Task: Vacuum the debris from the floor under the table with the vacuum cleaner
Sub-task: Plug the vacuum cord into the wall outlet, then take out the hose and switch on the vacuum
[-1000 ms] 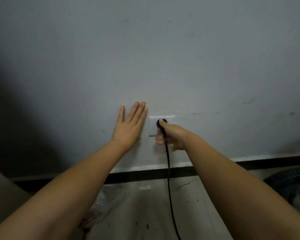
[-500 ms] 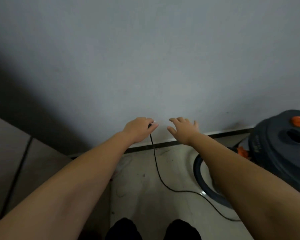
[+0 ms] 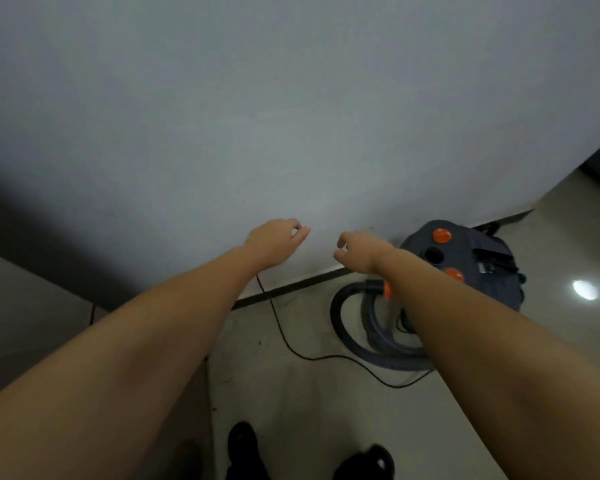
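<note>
Plain grey wall [image 3: 291, 116] across most of the view, dark in shadow at the left. Below it, pale glossy tiled floor [image 3: 326, 410], with a bright light reflection at the right and small dark specks of debris [image 3: 258, 342] just beside the cord. Black skirting strip [image 3: 291, 287] along the foot of the wall.

Two bare forearms stretched forward from the lower corners toward the wall. Dark grey round vacuum cleaner [image 3: 471, 258] on the floor at the right, against the wall, orange knobs on top, partly covered by the right forearm. Grey ribbed hose [image 3: 347, 334] curled in a loop on the floor just in front of the machine. Thin black power cord [image 3: 291, 348] down from behind the left wrist, then across the floor toward the vacuum cleaner.

Left hand [image 3: 274, 242] raised in front of the wall, fingers loosely curled, thumb and forefinger near each other, nothing visibly gripped. Right hand [image 3: 361, 252] just beside it, apart, palm down, fingers slackly bent, empty. Black shoes [image 3: 243, 445] at the bottom edge.
</note>
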The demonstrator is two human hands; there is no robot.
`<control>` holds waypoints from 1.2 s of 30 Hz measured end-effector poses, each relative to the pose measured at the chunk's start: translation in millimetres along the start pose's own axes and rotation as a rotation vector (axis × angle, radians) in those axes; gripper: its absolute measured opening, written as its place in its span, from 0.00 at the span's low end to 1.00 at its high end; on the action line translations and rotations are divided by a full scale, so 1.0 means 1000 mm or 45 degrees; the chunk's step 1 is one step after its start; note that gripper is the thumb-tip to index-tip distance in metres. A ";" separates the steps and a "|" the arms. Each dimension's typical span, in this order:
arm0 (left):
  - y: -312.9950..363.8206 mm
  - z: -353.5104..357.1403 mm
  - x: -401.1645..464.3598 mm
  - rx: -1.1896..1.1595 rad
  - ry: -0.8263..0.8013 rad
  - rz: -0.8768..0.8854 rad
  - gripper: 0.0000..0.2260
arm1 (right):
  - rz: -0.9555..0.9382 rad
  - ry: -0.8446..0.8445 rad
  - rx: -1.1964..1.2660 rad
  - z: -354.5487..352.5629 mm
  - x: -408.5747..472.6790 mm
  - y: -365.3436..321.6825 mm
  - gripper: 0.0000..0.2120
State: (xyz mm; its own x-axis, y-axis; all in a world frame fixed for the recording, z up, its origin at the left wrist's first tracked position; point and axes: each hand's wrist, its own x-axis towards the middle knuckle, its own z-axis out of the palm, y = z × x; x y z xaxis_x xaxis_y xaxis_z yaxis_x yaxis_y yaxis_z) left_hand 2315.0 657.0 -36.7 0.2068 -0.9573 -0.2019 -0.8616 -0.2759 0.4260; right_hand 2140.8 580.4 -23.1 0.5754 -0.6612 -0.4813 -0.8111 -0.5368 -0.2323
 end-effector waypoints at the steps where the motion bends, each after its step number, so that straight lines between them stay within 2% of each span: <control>1: 0.016 0.004 -0.001 0.007 0.007 0.003 0.22 | 0.001 0.005 -0.002 -0.003 -0.009 0.016 0.22; 6: 0.119 0.048 -0.007 -0.021 0.025 0.009 0.21 | 0.001 0.040 0.058 -0.008 -0.061 0.119 0.20; 12: 0.239 0.119 -0.007 -0.100 -0.082 0.010 0.19 | 0.041 -0.019 0.068 0.001 -0.105 0.251 0.16; 17: 0.287 0.145 0.022 -0.093 -0.099 -0.029 0.20 | 0.028 -0.018 0.086 -0.009 -0.104 0.317 0.19; 26: 0.356 0.210 0.126 -0.057 -0.105 -0.042 0.19 | 0.055 -0.001 0.081 -0.035 -0.055 0.438 0.17; 33: 0.427 0.269 0.225 -0.106 -0.334 -0.012 0.18 | 0.246 -0.121 0.239 -0.054 -0.014 0.558 0.17; 36: 0.446 0.293 0.246 -0.077 -0.330 -0.008 0.18 | 0.300 -0.167 0.309 -0.052 0.003 0.593 0.17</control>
State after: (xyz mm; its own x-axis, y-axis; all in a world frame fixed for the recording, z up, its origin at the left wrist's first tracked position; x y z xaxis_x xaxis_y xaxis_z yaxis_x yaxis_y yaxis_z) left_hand 1845.7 323.7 -154.4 0.0797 -0.9036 -0.4208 -0.8299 -0.2940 0.4741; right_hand 1666.8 232.6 -118.7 0.3642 -0.6709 -0.6460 -0.9302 -0.2274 -0.2882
